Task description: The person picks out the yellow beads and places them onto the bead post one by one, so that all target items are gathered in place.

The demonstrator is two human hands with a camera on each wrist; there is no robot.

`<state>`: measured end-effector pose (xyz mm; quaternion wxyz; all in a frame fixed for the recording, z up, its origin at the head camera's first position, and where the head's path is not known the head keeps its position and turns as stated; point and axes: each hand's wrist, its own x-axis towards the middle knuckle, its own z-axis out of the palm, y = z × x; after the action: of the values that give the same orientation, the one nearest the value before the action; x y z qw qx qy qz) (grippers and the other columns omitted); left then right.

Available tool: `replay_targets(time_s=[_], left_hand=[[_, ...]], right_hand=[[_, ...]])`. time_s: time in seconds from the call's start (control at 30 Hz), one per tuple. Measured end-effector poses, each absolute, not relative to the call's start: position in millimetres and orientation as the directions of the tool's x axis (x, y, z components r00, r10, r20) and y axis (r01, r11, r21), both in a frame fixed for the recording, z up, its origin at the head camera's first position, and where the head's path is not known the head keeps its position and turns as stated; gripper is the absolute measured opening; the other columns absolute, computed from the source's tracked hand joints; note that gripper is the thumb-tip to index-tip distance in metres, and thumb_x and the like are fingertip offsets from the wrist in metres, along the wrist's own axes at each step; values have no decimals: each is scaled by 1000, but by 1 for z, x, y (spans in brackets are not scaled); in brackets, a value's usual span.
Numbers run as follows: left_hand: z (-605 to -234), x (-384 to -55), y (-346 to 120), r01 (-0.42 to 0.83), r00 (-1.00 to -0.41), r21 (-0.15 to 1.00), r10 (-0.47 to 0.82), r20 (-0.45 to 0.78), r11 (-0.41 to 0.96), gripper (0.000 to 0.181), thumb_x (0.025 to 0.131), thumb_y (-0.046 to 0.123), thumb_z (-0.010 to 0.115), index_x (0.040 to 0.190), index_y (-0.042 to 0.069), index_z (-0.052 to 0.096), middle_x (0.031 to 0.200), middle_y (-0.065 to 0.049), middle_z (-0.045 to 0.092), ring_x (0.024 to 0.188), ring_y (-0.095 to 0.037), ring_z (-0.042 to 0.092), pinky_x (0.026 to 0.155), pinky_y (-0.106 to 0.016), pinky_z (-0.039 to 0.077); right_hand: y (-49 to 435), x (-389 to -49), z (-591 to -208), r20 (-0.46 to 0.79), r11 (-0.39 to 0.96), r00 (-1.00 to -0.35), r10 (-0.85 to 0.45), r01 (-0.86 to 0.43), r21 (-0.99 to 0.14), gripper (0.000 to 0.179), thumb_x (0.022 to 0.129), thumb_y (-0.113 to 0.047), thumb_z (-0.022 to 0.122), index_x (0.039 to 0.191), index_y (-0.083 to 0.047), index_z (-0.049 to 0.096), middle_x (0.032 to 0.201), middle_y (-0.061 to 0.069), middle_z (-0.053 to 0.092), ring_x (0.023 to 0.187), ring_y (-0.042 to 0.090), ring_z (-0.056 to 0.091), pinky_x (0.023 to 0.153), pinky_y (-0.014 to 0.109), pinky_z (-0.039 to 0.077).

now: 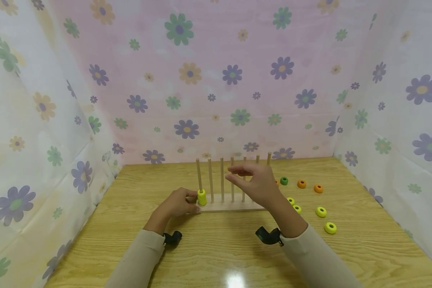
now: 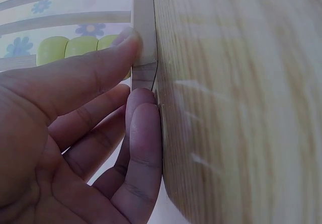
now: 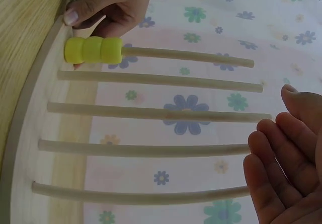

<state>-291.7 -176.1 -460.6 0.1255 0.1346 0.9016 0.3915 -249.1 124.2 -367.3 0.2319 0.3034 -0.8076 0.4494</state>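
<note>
A wooden peg rack (image 1: 219, 207) with several upright pegs stands on the table. Yellow rings (image 1: 201, 197) are stacked at the foot of its leftmost peg; the right wrist view shows three of these rings (image 3: 93, 50). My left hand (image 1: 179, 202) holds the rack's left end, with the thumb (image 2: 108, 65) on the base and the fingers around its end. Over the right half of the rack, my right hand (image 1: 261, 185) is raised with nothing in it, its fingers loosely bent and apart from the thumb. It hides part of the pegs behind it.
Right of the rack lie several loose rings: yellow ones (image 1: 321, 212) nearer me, orange ones (image 1: 301, 184) and a green one (image 1: 284, 181) farther back. My right forearm partly covers this group. Flowered cloth (image 1: 216, 80) walls the table in at the back and sides.
</note>
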Motion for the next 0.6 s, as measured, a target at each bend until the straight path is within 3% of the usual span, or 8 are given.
replay_targets(time_s=[0.2,0.6], left_hand=[[-459,-290,-176,156,-931,738,347,-112,657,56,86,21,87,139,19,68,144,-10,63,130,-39,62,94,-46,60],[-457,-289,-174,153,-936,726,334,-112,671,56,86,20,87,139,16,69,143,-10,64,133,-39,59,96,-48,59]], right_hand=[[128,-242,-371,601,437,-734,-316,-675,-595,21,92,-32,81,111,-23,81,109,-5,79,95,9,75,81,40,64],[151,-239,-387,599,479,-709,-372,-699,-530,22,89,-28,84,111,-24,80,110,-6,78,94,18,75,81,38,63]])
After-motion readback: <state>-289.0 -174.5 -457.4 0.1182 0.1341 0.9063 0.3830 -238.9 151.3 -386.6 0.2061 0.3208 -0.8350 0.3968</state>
